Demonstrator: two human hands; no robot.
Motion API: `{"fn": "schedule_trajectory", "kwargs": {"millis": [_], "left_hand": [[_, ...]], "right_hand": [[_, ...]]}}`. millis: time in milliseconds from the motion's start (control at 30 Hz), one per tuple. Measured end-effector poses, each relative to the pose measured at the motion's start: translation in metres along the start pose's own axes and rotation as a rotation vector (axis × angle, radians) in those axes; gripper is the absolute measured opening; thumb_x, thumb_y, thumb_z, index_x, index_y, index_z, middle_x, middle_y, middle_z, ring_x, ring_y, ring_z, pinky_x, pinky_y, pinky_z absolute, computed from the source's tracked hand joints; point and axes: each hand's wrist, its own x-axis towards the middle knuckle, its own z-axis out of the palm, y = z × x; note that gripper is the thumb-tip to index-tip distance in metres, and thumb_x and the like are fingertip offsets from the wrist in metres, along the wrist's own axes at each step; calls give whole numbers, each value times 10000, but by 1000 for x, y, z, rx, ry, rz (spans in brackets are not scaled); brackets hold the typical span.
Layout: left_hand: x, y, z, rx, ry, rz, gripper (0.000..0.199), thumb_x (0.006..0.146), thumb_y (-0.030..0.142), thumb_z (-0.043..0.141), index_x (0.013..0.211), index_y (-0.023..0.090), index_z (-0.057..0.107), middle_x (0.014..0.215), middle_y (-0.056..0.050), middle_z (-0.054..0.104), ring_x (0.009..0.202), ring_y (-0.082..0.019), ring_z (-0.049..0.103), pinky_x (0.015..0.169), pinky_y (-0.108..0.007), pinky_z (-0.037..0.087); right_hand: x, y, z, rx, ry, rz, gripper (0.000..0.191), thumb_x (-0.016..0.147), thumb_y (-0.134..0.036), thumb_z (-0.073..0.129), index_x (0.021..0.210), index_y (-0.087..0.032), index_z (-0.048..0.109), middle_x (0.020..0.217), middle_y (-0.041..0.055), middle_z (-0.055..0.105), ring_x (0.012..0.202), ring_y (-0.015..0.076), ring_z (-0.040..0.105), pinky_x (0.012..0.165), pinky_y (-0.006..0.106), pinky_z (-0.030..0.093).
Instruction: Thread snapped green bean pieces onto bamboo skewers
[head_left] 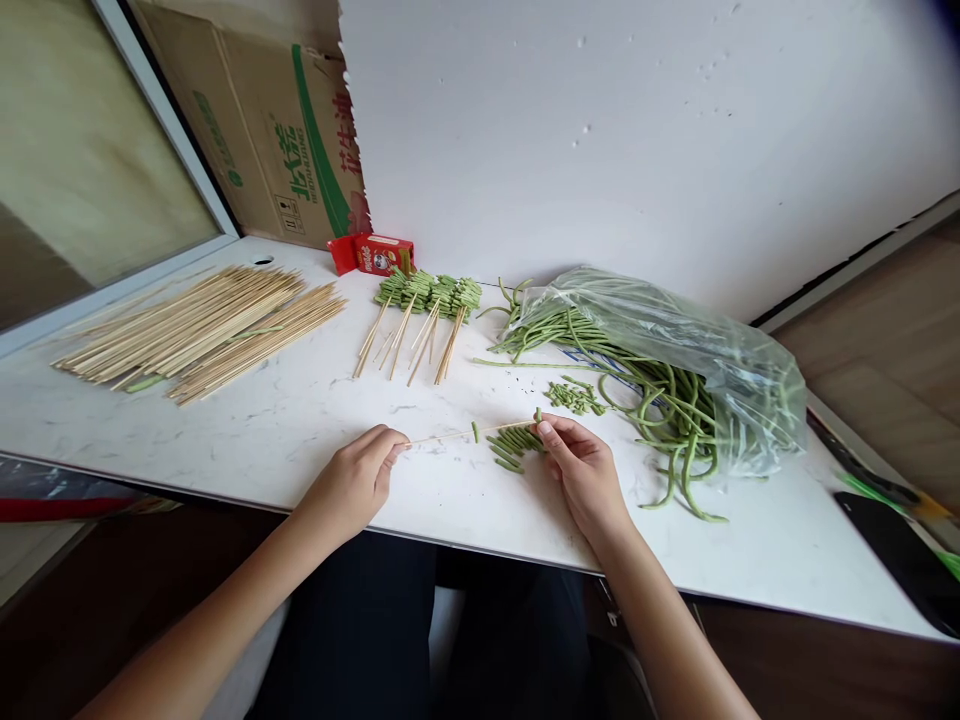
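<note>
My left hand (pixel 358 468) pinches one end of a thin wooden skewer (pixel 442 436), held level above the table. A short piece of green bean (pixel 475 432) is threaded partway along it. At the skewer's other end, my right hand (pixel 583 462) holds another bean piece (pixel 538 414) between thumb and fingers, at the tip. Below the skewer, close to my right fingers, lies a row of cut bean pieces (pixel 510 446). A smaller heap of short bean bits (pixel 576 396) sits just behind my right hand.
Bare skewers (pixel 202 325) lie in piles at left. Bean-loaded skewers (pixel 431 295) rest in bunches at the back, beside a red box (pixel 382 254). Long beans (pixel 667 390) spill from a clear plastic bag (pixel 675 330) at right. A black phone-like object (pixel 896 550) lies at the right edge.
</note>
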Motion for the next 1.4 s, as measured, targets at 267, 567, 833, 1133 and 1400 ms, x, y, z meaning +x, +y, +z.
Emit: {"fn": "schedule_trajectory", "kwargs": {"millis": [267,567,833,1133,1400], "left_hand": [[-1,-4,2,-1,15,15,225,1004,77,420,1002,208,604,889,-23,641,790,-156,619,723,-266,499],[-2,-5,3,-1,54,42,337,861,-44,406,965,208,604,854,-5,629,769,-139,630,717,-233,514],[-2,-3,2,-14,40,33,342,836,-61,412,932,204,605,824,4,605,745,-140,604,686,-236,483],[-1,3,-1,46,78,91,383,774,-91,386,888,207,598,755,14,583,689,-143,581,641,-249,454],[-3,0,-1,105,63,127,429,711,-108,369,893,202,604,727,24,545,666,-138,578,625,-244,468]], "right_hand": [[1,4,-6,28,4,-1,314,747,-465,946,935,-231,853,817,14,714,558,81,366,495,258,266],[0,2,-7,-60,-30,-44,337,749,-517,926,900,-225,852,913,48,761,577,101,383,513,271,317],[0,3,-8,-70,-63,-48,271,780,-469,917,901,-235,849,987,46,775,595,101,427,538,278,335],[-1,2,-9,-120,-80,-95,229,805,-455,896,881,-247,837,1002,61,768,726,165,568,578,295,397],[-4,3,-8,-119,-109,-131,219,816,-444,889,897,-251,822,994,70,736,806,198,597,591,298,422]]}}
